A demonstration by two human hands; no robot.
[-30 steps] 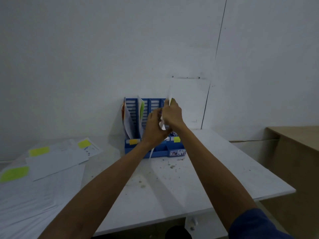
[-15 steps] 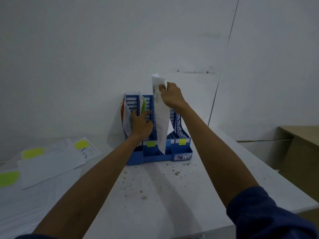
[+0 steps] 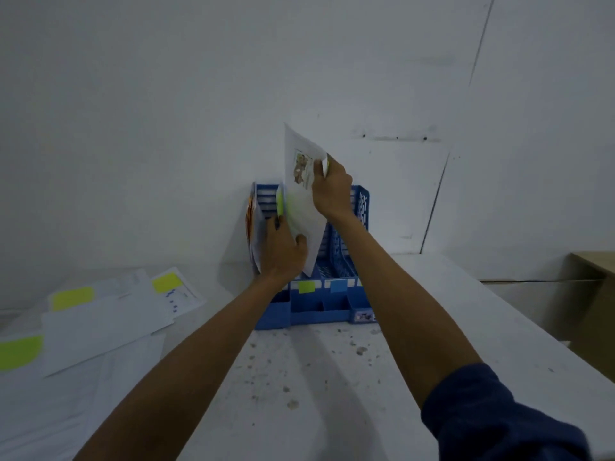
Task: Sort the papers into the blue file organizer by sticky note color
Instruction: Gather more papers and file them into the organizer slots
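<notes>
Head view: your right hand pinches the top of a tilted paper, its lower corner dipping into the blue file organizer. Your left hand lies straight-fingered against filed papers in the organizer's left slots, thumb touching the paper.

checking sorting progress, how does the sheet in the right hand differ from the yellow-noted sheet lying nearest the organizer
The held sheet stands nearly upright over the blue file organizer, pinched by the right hand; the table sheet lies flat, untouched. The held sheet shows a small picture; the table sheet shows blue marks. Both are white printed paper.
</notes>
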